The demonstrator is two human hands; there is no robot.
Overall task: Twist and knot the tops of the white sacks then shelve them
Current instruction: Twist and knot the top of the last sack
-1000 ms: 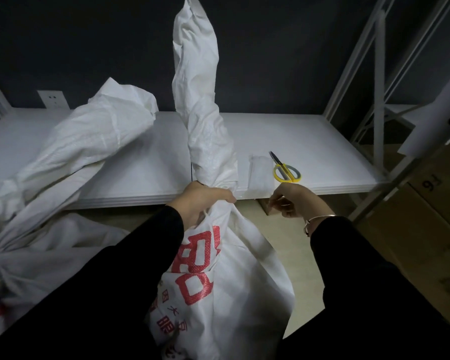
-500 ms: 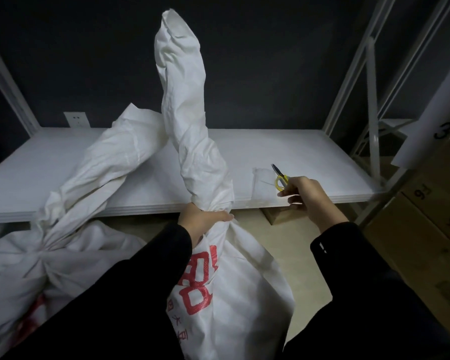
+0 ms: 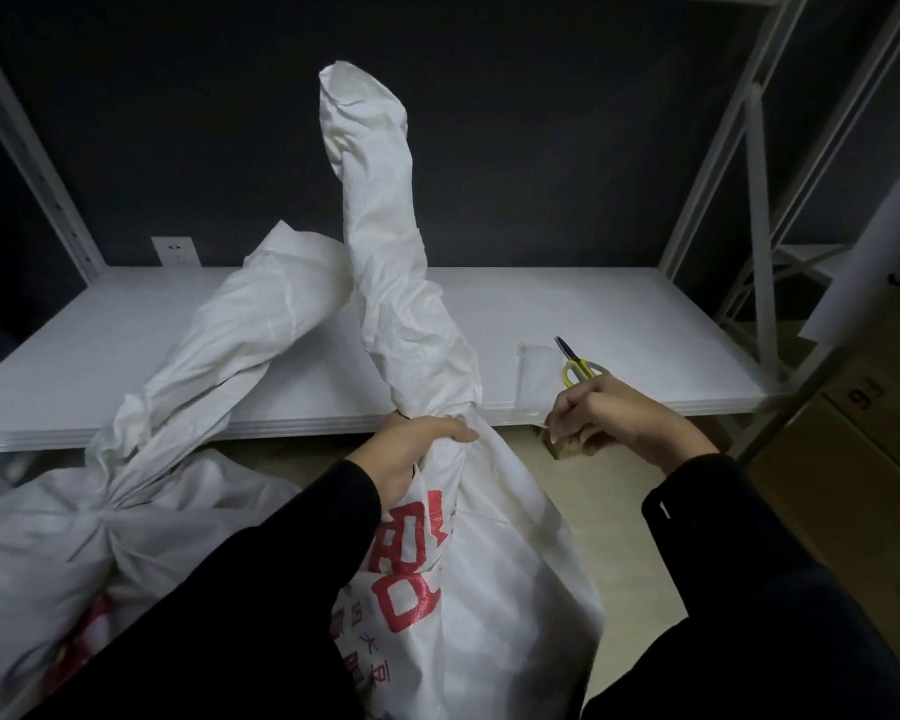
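A white sack (image 3: pixel 494 579) with red print stands on the floor in front of me. Its twisted top (image 3: pixel 385 252) rises high above the white shelf (image 3: pixel 645 324). My left hand (image 3: pixel 411 449) is clenched around the sack's neck at the base of the twist. My right hand (image 3: pixel 609 418) is at the shelf's front edge, fingers pinched on the lower end of a clear tape strip (image 3: pixel 533 376) stuck there. A second white sack (image 3: pixel 63 543) lies at the left, its twisted top (image 3: pixel 230 350) resting across the shelf.
Yellow-handled scissors (image 3: pixel 578 368) lie on the shelf just beyond my right hand. White rack uprights (image 3: pixel 713 148) stand at the right, with cardboard boxes (image 3: pixel 874 439) and a numbered paper label (image 3: pixel 884 252) past them. A wall socket (image 3: pixel 175 251) sits behind the shelf.
My right hand reached up to the scissors, then drew back to the shelf edge at the tape strip. My left hand kept its grip on the neck, and the twisted top leaned left.
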